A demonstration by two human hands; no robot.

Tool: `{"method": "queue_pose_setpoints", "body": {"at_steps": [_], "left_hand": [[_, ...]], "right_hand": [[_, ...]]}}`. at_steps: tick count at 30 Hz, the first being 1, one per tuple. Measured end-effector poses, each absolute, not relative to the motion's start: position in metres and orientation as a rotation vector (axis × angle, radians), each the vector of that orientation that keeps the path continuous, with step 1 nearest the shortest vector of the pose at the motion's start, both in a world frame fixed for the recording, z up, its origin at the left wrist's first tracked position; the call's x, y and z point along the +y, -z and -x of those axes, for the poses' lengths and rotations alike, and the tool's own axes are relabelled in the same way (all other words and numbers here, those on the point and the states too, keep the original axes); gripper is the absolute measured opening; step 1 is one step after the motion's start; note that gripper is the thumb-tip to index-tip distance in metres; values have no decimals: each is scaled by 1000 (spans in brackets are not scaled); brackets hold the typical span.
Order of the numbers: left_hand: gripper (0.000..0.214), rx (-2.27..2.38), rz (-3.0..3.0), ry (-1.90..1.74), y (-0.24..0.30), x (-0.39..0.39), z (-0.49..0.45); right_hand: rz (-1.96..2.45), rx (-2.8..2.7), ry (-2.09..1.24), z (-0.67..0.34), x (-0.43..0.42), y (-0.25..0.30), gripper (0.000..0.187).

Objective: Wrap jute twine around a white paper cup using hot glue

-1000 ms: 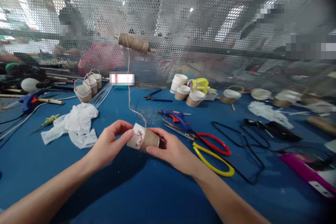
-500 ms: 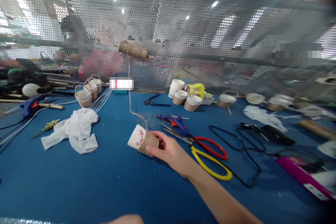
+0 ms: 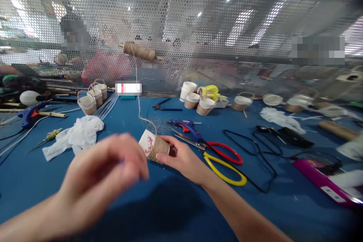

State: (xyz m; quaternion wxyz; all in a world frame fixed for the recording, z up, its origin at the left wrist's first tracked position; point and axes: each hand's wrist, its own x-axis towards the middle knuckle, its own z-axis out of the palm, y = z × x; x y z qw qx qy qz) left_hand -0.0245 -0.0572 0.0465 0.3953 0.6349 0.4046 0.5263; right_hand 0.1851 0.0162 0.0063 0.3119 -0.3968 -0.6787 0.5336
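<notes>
Brown string (image 3: 138, 94) meets the cup (image 3: 151, 144) the right hand (image 3: 181, 159) clasps; the blurred left hand (image 3: 102, 176) seems half-open, empty.

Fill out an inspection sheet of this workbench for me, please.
Surface: blue table, with fine specks near the glue gun.
Job's things: paper cup, tipped on its side and partly wrapped in twine; a twine strand runs up to a spool on the screen.
Clutter: scissors with red and yellow handles, blue glue gun, pliers, white cloth, wrapped cups with handles.
Hands: right hand grips the paper cup; left hand is blurred, close to the camera, grip unclear.
Cables: black cable looped right of the scissors.
Surroundings: perforated metal screen; a person behind it.
</notes>
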Motion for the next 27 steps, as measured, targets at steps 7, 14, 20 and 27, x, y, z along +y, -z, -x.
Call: {"method": "queue_pose_setpoints", "body": {"at_steps": [7,14,20,27], "left_hand": [[26,1007,-1262,-1217,-8,-3,19],[30,993,-1285,-979,-3,-16,15],[25,1057,-1283,-975,1,-16,9],[21,1002,-1481,-773,-2,-28,2]], "right_hand": [[1102,-2043,-975,-183,11,-16,53],[999,-2216,-756,-180,8,-7,54],[937,-2221,-823,-181,6,-8,49],[925,-1939,-1228,-179,9,-9,21]]}}
